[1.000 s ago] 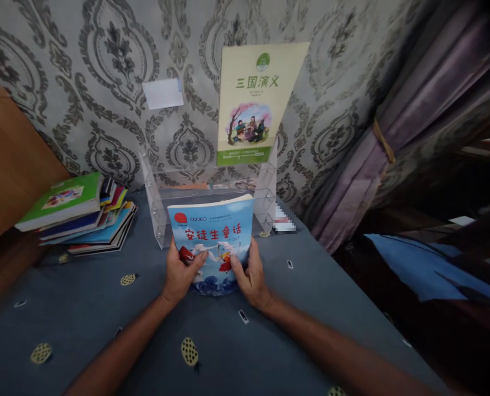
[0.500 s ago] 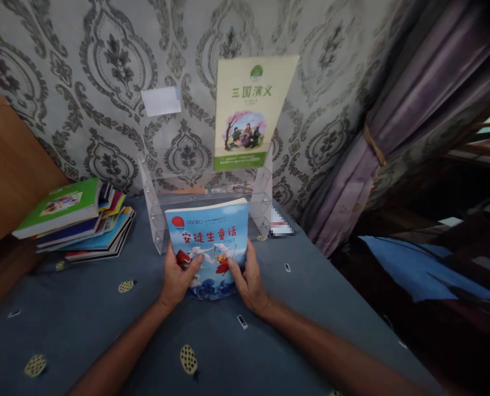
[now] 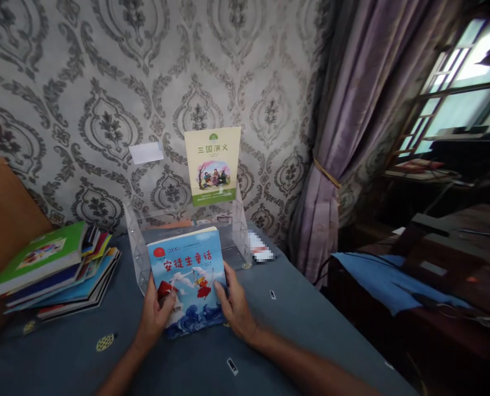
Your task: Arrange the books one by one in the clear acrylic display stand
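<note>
A blue book (image 3: 189, 275) with red characters and a swan picture on its cover stands tilted on the blue cloth, right in front of a clear acrylic rack (image 3: 239, 225). My left hand (image 3: 156, 316) grips its lower left edge, thumb on the cover. My right hand (image 3: 234, 308) grips its lower right edge. A pale green book (image 3: 213, 165) stands upright in the rack's top tier, against the wall.
A stack of several books (image 3: 50, 269) topped by a green one lies at the left. A wooden board (image 3: 5, 214) stands further left. A purple curtain (image 3: 344, 126) hangs at the right, beside a dark table with blue cloth (image 3: 389, 280). A white card (image 3: 146, 153) sticks on the wallpaper.
The camera has tilted up and right, so everything sits lower and to the left in view. Both hands still hold the blue book before the rack.
</note>
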Available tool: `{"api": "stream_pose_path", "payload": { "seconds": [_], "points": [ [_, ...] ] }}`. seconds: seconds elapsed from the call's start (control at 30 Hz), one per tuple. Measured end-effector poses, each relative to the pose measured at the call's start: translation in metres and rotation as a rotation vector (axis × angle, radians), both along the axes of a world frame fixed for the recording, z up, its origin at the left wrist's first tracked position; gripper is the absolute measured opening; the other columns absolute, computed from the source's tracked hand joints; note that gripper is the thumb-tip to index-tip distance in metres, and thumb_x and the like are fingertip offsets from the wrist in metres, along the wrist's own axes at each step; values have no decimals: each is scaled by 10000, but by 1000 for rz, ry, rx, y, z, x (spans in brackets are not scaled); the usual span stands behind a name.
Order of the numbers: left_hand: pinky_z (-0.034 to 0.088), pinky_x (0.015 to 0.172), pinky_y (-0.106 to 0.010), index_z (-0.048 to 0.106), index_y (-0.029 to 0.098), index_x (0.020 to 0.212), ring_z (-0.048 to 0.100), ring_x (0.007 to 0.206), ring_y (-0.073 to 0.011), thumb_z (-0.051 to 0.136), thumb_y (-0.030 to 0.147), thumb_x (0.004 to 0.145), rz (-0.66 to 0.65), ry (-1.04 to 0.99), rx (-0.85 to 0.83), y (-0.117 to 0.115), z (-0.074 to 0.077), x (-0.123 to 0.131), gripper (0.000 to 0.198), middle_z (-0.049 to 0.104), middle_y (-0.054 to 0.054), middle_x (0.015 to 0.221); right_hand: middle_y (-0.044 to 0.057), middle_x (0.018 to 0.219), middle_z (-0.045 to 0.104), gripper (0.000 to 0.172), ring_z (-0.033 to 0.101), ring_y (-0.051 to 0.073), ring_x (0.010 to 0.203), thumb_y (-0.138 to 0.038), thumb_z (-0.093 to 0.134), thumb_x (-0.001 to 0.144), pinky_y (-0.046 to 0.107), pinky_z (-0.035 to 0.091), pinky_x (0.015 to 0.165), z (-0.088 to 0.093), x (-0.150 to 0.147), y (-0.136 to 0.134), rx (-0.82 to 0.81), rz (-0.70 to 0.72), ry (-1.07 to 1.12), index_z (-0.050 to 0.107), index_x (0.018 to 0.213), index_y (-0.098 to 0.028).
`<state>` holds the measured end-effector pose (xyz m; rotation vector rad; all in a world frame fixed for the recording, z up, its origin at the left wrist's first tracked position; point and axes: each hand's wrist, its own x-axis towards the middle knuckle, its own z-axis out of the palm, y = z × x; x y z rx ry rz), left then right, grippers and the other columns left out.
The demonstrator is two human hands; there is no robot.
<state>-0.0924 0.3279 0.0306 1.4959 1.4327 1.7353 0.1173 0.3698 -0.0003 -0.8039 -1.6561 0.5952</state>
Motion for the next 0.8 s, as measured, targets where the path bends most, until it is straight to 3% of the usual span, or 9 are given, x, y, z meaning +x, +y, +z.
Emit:
{"api": "stream_pose_path", "payload": {
  "seconds": [0.47,0.8],
  "points": [
    [512,1000,-414,497,171,1374,635,1148,-305,682,462,799,81,36,20,5,-11,-3,671,670,-121,1151,116,1347,635,438,640,233,1200,-272,441,1029,370,521,1038,10,-1,-3,70,3,-6,393,1461,-216],
    [565,927,-403,536,174,1334,695,1021,-286,691,451,802,9,30,5,3,-6,-5,619,709,-96,1024,123,1381,622,457,633,245,1224,-273,437,1026,391,517,1049,11,2,-5,69,-1,-30,384,1476,-212]
  ]
}}
